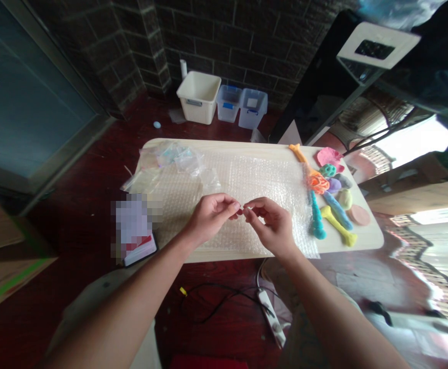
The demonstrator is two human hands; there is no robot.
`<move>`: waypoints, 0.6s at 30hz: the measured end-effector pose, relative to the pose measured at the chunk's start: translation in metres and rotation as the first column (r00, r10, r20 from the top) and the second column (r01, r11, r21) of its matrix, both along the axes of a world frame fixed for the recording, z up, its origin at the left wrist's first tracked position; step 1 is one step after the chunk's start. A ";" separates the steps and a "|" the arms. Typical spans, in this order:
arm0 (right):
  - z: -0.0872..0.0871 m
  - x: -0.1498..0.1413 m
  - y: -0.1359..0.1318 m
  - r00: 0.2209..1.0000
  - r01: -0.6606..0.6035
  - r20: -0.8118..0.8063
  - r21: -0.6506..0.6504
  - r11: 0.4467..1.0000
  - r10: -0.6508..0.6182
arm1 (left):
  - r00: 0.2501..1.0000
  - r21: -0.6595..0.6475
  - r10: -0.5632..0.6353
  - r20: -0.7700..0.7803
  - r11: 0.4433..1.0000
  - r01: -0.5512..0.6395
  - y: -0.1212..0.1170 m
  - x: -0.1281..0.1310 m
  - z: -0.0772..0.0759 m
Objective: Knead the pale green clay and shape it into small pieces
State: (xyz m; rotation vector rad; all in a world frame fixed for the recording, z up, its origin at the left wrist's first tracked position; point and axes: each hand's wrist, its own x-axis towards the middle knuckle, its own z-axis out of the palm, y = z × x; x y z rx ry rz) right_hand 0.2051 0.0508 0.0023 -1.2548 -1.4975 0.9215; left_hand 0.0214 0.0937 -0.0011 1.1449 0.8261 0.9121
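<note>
My left hand (217, 212) and my right hand (270, 220) meet over the middle of a sheet of bubble wrap (262, 179). Thumb and fingers of each are pinched together, fingertips almost touching. Whatever sits between them is too small to make out. The bubble wrap lies spread over a pale table (243, 144). To the right of my right hand are several colourful soft-looking pieces, among them an orange one (318, 183), a teal stick (317, 218), a yellow bone-shaped piece (339, 226) and a pink ruffled piece (329, 158).
Clear plastic bags (181, 159) lie at the table's left end, beside a blurred-out box-like item (141, 248). On the floor behind stand a cream bin (199, 100) and two clear tubs (252, 110). A white power strip (272, 318) and black cables lie below the front edge.
</note>
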 end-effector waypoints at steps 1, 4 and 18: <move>0.000 0.000 0.000 1.000 0.000 -0.020 -0.023 1.000 -0.001 | 1.000 -0.007 0.009 0.005 1.000 -0.009 0.000 0.000 0.000; 0.002 -0.001 0.002 0.993 0.007 -0.113 -0.085 0.996 -0.016 | 0.999 -0.033 0.043 0.015 0.999 -0.043 0.000 -0.001 -0.001; -0.006 0.002 0.012 0.864 -0.052 -0.494 -0.282 0.958 -0.099 | 0.999 0.012 0.039 0.021 0.999 -0.040 -0.001 0.000 -0.003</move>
